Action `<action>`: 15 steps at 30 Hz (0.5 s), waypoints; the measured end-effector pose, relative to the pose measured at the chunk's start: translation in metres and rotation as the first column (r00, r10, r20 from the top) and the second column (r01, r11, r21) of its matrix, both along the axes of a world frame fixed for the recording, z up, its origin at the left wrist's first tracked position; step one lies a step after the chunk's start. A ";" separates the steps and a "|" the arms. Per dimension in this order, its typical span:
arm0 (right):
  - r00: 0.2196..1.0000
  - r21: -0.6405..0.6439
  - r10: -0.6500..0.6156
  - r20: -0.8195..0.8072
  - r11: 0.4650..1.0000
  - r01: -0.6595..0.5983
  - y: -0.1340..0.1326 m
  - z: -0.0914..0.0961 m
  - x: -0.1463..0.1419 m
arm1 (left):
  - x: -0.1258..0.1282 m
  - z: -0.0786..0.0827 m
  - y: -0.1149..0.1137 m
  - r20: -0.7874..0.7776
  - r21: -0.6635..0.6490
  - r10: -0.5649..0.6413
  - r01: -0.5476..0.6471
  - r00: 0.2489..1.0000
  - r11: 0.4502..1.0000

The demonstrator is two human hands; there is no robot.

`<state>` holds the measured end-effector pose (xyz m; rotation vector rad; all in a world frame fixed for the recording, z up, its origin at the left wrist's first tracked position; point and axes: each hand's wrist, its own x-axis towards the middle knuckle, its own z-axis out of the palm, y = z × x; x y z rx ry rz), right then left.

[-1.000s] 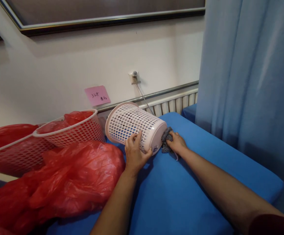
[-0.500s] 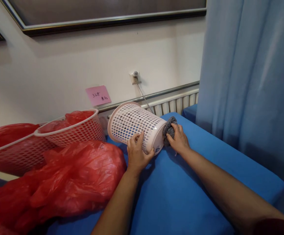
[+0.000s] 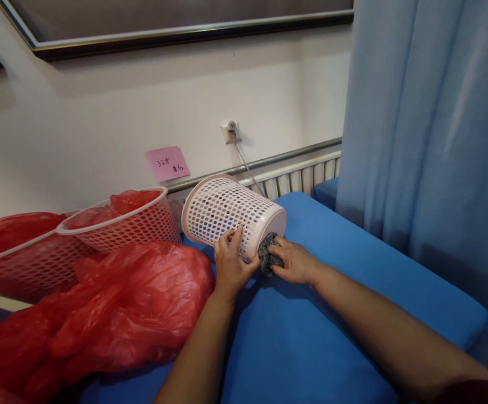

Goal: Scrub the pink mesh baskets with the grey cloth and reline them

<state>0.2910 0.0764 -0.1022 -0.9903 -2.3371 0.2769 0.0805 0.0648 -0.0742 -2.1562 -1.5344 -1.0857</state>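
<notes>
A pale pink plastic wastebasket [image 3: 227,210] with a pattern of holes lies on its side on a blue-covered surface [image 3: 332,314], its base turned toward the right. My left hand [image 3: 232,261] grips its near side close to the base, thumb at the bottom edge. In my right hand [image 3: 294,261] is a bunched dark grey cloth [image 3: 270,253], pressed against the lower near part of the base. The fingers of that hand are closed on the cloth.
A large red plastic bag [image 3: 143,303] lies left of my left arm. Behind it stand two more holed baskets, one [image 3: 151,224] lined with red plastic. A radiator [image 3: 298,178] runs along the wall, with a plugged-in socket [image 3: 231,132] above. A blue curtain [image 3: 420,123] hangs at right.
My right hand has slid the cloth down and to the left across the basket's base, toward my left hand. The basket has stayed nearly in place, still held by my left hand.
</notes>
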 end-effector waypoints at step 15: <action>0.905 -0.245 -0.424 0.031 0.875 0.418 0.028 -0.022 0.002 | 0.007 0.004 -0.005 -0.009 -0.013 0.021 -0.022 1.000 1.000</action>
